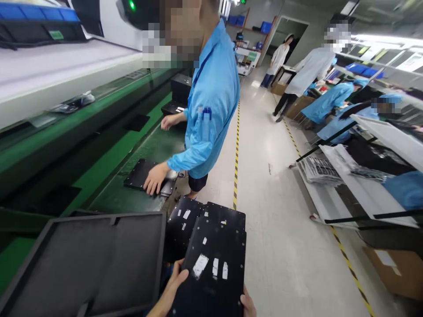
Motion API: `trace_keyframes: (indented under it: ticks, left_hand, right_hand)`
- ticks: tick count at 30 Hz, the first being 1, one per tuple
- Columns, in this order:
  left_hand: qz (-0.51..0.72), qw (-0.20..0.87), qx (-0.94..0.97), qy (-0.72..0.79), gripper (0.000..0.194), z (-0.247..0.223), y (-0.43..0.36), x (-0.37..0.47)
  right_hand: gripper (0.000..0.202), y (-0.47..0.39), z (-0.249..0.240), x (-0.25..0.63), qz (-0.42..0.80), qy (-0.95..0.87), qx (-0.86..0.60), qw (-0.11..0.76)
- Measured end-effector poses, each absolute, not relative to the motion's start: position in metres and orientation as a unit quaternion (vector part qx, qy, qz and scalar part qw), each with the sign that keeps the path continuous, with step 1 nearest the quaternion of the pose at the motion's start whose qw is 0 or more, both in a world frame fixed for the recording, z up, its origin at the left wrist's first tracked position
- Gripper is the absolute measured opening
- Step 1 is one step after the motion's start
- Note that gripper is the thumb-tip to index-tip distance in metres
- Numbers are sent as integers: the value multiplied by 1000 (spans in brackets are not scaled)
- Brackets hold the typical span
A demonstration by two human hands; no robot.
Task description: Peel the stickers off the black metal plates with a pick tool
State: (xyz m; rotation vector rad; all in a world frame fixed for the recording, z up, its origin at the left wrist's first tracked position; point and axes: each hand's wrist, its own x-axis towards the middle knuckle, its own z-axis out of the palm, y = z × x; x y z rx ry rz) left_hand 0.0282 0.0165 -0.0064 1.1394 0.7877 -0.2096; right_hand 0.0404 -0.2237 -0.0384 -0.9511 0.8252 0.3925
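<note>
Both hands clamped on black panels [214, 264], left hand [175, 281] at left edge, right hand [247, 304] at right; long axis pointing away.

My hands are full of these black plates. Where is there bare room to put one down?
Free: the green belt left of the co-worker's plate, and the dark tray bottom left. Crowded: both hands, left and right, grip the plate stack; the co-worker's hand covers the belt edge.

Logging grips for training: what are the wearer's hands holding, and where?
Both hold the top black panel by its near end: left hand on the left corner, right hand on the right.
</note>
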Motion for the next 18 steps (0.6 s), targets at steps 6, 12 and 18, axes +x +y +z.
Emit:
trace_keyframes:
  ticks: [6,12,18]
  left_hand:
    - [-88,694,649,298,78,-16,77,109]
    - [-124,658,651,359,73,-34,108,178]
    - [-179,648,597,437,50,-48,126,235]
  right_hand:
    - [40,-162,-71,117,238,329,-339,849]
    - [41,-121,-97,177,215,291,-286,887]
    - [59,-96,-113,220,169,244,-277,914]
